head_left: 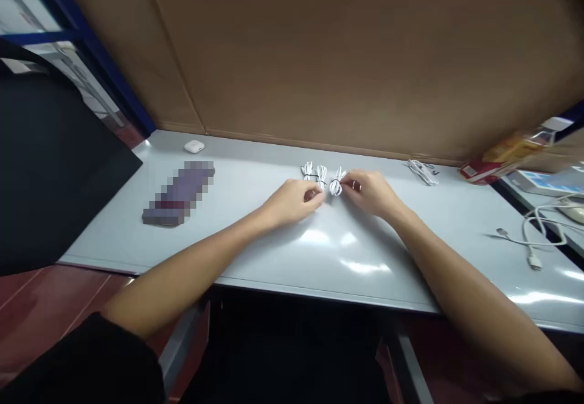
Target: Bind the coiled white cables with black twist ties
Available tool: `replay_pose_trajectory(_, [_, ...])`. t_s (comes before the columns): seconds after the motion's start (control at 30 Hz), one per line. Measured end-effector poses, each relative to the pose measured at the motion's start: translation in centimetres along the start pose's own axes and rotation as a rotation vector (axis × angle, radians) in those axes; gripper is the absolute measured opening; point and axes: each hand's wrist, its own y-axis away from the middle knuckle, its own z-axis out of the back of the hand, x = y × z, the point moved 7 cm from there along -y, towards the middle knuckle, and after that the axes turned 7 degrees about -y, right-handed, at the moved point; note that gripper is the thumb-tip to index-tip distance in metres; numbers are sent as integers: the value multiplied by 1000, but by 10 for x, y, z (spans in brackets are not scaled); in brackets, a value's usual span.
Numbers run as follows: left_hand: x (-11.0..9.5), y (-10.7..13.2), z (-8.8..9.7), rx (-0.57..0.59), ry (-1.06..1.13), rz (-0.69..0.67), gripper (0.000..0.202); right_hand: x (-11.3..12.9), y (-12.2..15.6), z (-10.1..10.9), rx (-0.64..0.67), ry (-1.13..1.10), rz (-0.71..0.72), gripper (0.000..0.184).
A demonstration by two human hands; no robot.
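- Pale grey counter under a brown cardboard backdrop, glare patches near the front edge, both arms reaching out to the middle of it.
- Three small white cable bundles sit in a tight row at mid-counter, each cinched at the waist so the loops fan out at both ends; lined up side by side, they read as sorted pieces.
- Right hand is pinched on the rightmost bundle, fingertips closed on its upper end, likely to keep the coil from springing loose.
- Left hand is curled in close, fingers bent against the counter just beside the middle of the row; whether that grip actually has anything in it, I cannot tell.
- Further right, a loose white cable lies near the backdrop, well apart from the row.
- Far right, a longer charging cable trails with its plug toward the counter's front.
- Left side: a white earbud case near the back, and a blurred purple flat object in front of it.
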Motion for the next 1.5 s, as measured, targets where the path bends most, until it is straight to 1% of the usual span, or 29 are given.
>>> replay_pose_trajectory(0.1, [12,4,-11,34,260,182,47,20,10,17,-105,6,119,20])
replay_pose_trajectory(0.13, [14,5,-14,53,339,222,53,29,13,20,-137,3,146,20])
replay_pose_trajectory(0.17, [14,5,-14,67,399,232,57,37,16,21,-163,0,168,20])
replay_pose_trajectory(0.2, [12,4,-13,75,433,214,59,46,19,20,-177,1,191,21])
replay_pose_trajectory(0.27, [5,2,-8,61,451,136,58,62,23,15,-186,-12,237,23])
replay_pose_trajectory(0.37, [-1,1,-3,33,427,39,54,75,27,8,-158,-108,242,25])
replay_pose_trajectory(0.43, [-3,1,-2,27,435,4,52,73,27,7,-122,-234,181,25])
replay_pose_trajectory(0.47, [-3,1,-3,29,448,-5,52,70,26,8,-91,-314,128,25])
replay_pose_trajectory(0.53, [-3,1,-3,40,484,-9,53,60,24,5,10,-506,0,27])
replay_pose_trajectory(0.67, [-9,2,-4,109,494,-61,52,44,23,-11,268,-952,-233,27])
replay_pose_trajectory(0.73, [-12,2,-3,131,490,-101,48,40,24,-22,371,-1158,-353,26])
replay_pose_trajectory(0.8, [-12,2,-2,135,511,-117,45,39,26,-29,427,-1298,-449,24])
replay_pose_trajectory(0.83, [-11,2,-2,132,531,-109,45,39,26,-31,431,-1330,-465,23])
replay_pose_trajectory(0.87, [-9,1,-1,130,553,-89,46,40,25,-30,413,-1330,-457,23])
replay_pose_trajectory(0.93, [-3,0,-1,118,606,-27,49,43,24,-22,328,-1213,-376,25])
replay_pose_trajectory(0.97, [1,0,-1,107,636,10,50,44,23,-15,260,-1100,-311,27])
replay_pose_trajectory(1.03, [7,0,0,77,690,75,49,48,21,2,81,-809,-146,28])
replay_pose_trajectory(1.1, [10,0,1,50,722,112,47,55,23,15,-89,-544,23,23])
replay_pose_trajectory(1.17, [10,0,1,43,716,122,45,62,27,19,-186,-372,158,20])
replay_pose_trajectory(1.2, [9,0,1,45,702,120,44,64,28,18,-206,-319,201,19])
replay_pose_trajectory(1.27, [7,0,1,55,666,112,44,66,30,14,-213,-250,239,18])
replay_pose_trajectory(1.37, [6,1,-1,64,626,112,45,68,29,11,-200,-242,234,18])
replay_pose_trajectory(1.43, [6,1,0,51,619,119,46,67,27,12,-164,-330,178,20])
replay_pose_trajectory(1.5, [6,1,1,30,613,120,47,61,23,9,-68,-504,59,23])
